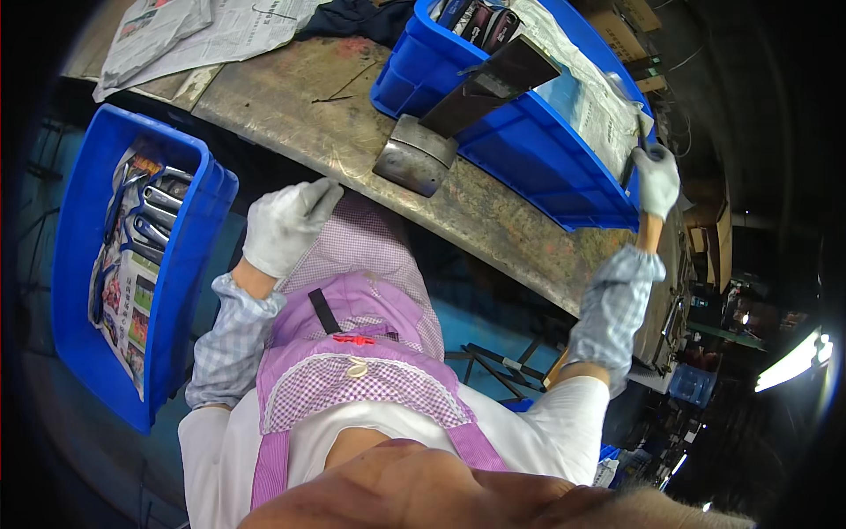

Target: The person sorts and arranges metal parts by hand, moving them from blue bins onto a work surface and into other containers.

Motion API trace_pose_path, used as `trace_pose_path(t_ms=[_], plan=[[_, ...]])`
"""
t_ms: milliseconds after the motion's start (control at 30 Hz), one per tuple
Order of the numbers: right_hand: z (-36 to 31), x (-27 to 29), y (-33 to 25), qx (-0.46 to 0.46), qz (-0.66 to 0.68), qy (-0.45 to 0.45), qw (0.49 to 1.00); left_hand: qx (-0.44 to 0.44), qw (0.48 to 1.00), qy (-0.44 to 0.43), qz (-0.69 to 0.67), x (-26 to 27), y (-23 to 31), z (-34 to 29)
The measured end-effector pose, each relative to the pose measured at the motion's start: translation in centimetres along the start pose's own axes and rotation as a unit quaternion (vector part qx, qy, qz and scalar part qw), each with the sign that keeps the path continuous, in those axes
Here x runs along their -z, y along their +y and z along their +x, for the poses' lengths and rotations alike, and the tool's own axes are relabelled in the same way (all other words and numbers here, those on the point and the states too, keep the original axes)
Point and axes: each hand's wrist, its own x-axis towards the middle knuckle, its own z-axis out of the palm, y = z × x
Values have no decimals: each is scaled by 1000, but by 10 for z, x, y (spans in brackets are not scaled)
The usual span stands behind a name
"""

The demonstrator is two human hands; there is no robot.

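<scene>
My left hand [286, 227], in a white glove, is held in front of the apron by the bench edge. Its fingers are curled together, and nothing shows in them. Out to the right, my gloved right hand [657, 179] is closed round a slim dark object [644, 132] at the end of a blue bin [538, 145] on the bench. The grip hides most of that object. Newspaper [604, 115] lines this bin, and dark-and-silver tools [480, 22] lie at its far end. A curved metal block [416, 157] with a dark flat bar [493, 84] stands against its near side.
Left of me, a second blue bin [189, 256] holds several metal-handled tools [159, 207] on printed paper. Newspaper sheets [211, 44] and a dark cloth [357, 19] lie at the back of the worn bench [291, 106]. Cardboard boxes [617, 35] are stacked behind.
</scene>
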Motion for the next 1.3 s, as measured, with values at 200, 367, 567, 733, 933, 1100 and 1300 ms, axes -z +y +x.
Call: trace_pose_path(t_ms=[200, 367, 567, 733, 933, 1100, 1300], plan=[[-170, 36, -20, 61, 345, -73, 934, -22, 998, 11, -50, 8, 33, 6], [-224, 17, -65, 413, 169, -235, 864, -284, 958, 17, -33, -7, 95, 50], [-227, -81, -74, -70, 585, -282, 757, 36, 915, -107, -388, -62, 61, 13], [-229, -149, -158, 77, 478, -230, 844, 311, 862, -167, -365, -86, 50, 10], [-186, -147, -188, 44, 396, -159, 903, 440, 798, -104, -398, -60, 26, 12], [-190, -163, -193, 133, 418, -46, 898, 5, 999, 34, 40, -80, 2, 30], [-179, -169, -160, 110, 486, -125, 858, 222, 970, -54, -84, -95, 43, 64]])
